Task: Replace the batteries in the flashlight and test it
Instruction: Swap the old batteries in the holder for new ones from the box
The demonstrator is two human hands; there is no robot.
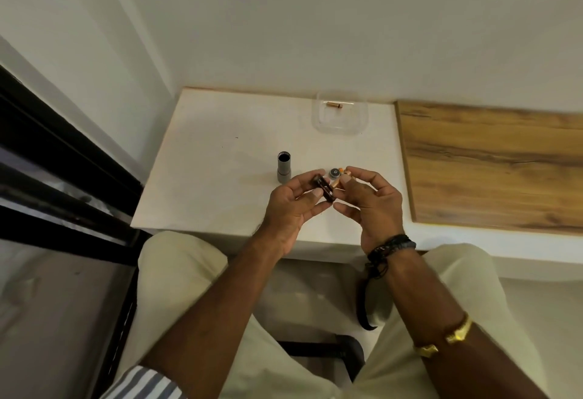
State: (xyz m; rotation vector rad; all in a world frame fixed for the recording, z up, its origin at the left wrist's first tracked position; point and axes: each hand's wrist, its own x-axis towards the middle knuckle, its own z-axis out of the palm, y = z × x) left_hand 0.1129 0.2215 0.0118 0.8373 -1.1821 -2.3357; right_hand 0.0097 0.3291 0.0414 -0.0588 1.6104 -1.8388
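Observation:
The grey flashlight body [283, 167] stands upright on the white table [220, 159], its open dark end facing up. Just to its right, above the table, my left hand [291, 209] pinches a dark battery holder [418, 189]. My right hand [370, 206] pinches a copper-coloured battery [335, 182] whose end touches the holder. Behind my fingers on the table lie the round tail cap [333, 173] and another small orange-tipped battery [341, 171].
A clear plastic container [340, 116] at the table's back edge holds one copper battery [334, 104]. A wooden panel [492, 162] adjoins the table on the right. A dark window frame [63, 159] runs along the left. My knees sit under the table's front edge.

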